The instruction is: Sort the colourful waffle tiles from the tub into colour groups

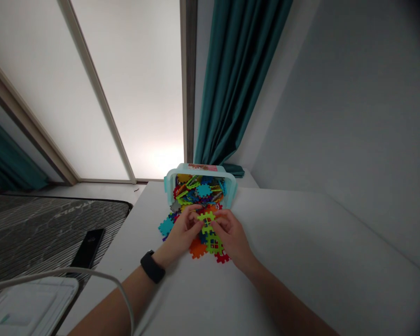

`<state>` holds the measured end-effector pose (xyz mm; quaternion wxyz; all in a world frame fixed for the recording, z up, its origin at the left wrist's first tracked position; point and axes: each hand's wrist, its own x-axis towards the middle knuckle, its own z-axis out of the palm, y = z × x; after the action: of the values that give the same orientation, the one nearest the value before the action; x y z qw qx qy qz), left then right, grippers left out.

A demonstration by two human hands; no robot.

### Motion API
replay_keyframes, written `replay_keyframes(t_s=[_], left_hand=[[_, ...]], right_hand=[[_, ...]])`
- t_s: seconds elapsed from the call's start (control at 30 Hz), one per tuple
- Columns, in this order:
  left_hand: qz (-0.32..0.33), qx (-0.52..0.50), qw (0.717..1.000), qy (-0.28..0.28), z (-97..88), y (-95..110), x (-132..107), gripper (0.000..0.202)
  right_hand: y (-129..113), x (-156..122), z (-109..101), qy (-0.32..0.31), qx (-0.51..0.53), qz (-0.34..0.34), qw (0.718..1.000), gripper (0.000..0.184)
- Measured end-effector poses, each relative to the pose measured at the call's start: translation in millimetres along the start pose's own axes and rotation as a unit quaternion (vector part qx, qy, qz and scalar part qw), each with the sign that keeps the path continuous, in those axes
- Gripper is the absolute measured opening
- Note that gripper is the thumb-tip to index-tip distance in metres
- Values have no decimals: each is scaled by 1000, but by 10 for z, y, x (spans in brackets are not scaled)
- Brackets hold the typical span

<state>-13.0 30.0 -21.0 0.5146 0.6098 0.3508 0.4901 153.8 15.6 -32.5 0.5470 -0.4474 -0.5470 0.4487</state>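
Observation:
Between my two hands is a lime-green toothed building piece (206,223) with openings in it. My left hand (186,227) pinches its left side, and my right hand (231,232) pinches its right side. Just below it a second lime-green lattice piece (214,244) shows; I cannot tell whether the two are joined. An orange piece (198,249) and a red piece (223,258) lie on the table under my hands. Beside my left hand rests a light-blue piece (166,227). Behind my hands stands a pale turquoise bin (231,189) full of colourful pieces.
The white table (287,228) meets a grey wall at the right. A teal curtain (234,84) hangs behind the bin. At the left a white cable (105,276) arches over a white lid (31,303), and a black phone-like object (88,248) lies on a dark striped surface.

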Motion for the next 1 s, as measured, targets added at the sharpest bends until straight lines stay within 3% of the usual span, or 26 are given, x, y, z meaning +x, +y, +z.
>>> replay_keyframes(t_s=[0.1,0.17,0.23,0.33,0.5,0.7,0.83,1.0], left_hand=[[-9,-14,999,45,-52,8,25,34],[-18,-1,999,33,-104,32,44,28],[-15,35,999,4,-150,61,53,25],[43,134,990,-14,-189,95,42,25],[189,329,924,-41,-228,109,5,51],[242,400,883,-31,-298,74,29,50],[279,415,866,-26,-324,58,39,47],[304,407,861,-14,-322,64,35,46]], right_hand=[[29,-21,24,1,-12,-19,1000,23],[29,-48,36,-48,-10,-20,999,22],[14,-76,44,-116,-5,-8,993,35],[-15,-88,46,-150,2,7,989,46],[-32,-22,5,-95,19,8,995,50],[-19,22,-71,-128,27,6,991,50],[-50,27,-170,-144,-105,-47,983,48],[-107,66,-292,-129,-264,-137,946,59]])
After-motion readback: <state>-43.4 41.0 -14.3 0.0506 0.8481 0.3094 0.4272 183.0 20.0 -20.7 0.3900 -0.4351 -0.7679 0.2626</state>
